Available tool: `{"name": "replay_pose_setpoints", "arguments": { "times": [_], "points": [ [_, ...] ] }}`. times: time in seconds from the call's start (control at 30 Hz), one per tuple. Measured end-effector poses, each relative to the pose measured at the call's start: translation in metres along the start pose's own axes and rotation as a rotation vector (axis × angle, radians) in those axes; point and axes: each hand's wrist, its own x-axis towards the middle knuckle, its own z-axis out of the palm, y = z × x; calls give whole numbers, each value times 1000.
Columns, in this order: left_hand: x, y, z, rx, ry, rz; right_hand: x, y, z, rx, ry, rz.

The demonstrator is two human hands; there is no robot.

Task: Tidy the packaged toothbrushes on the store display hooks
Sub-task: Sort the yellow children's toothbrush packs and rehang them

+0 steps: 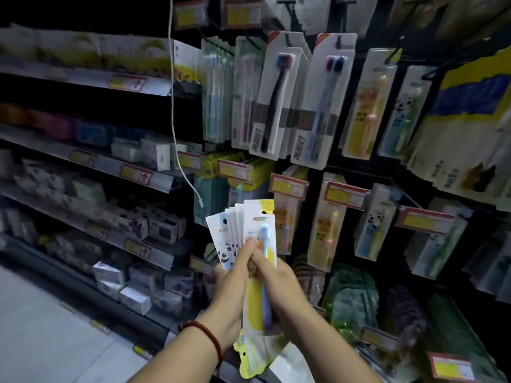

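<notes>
Cardboard-backed blister packs (258, 219) look light, stiff and slippery when fanned. Left grip (229, 291) and right grip (279, 286) both pinch the fan low; probably best hung by their punched tops.

Hands: two, left hand (229, 288) and right hand (282, 288), both at 6 o'clock gripping one fan of toothbrush packs (258, 217), at least five, with overlapped edges blocking a firm count. Upper hook row, 12 to 2 o'clock: six hanging stacks (272, 106). One white cable (172, 106) at 11 o'clock; one red bracelet (213, 338) at 7 o'clock; five red-framed price tags (345, 194) across the mid-row.
</notes>
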Motion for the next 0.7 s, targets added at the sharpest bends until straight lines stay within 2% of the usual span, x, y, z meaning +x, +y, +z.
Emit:
{"name": "replay_pose_setpoints", "arguments": {
  "times": [0.07,0.2,0.3,0.4,0.57,0.7],
  "points": [
    [8,-1,-4,-7,-11,24,15,4,0,5,26,-10],
    [21,-24,-3,88,89,164,32,23,3,-8,97,-16],
    [28,-29,0,155,118,142,38,32,0,-40,168,-54],
    [33,-25,2,196,120,86,43,32,-4,43,178,-65],
    [33,-25,3,211,79,65,43,36,-9,199,176,9],
    [36,-23,-1,149,-2,57,42,37,-12,268,207,-3]
  ]
}}
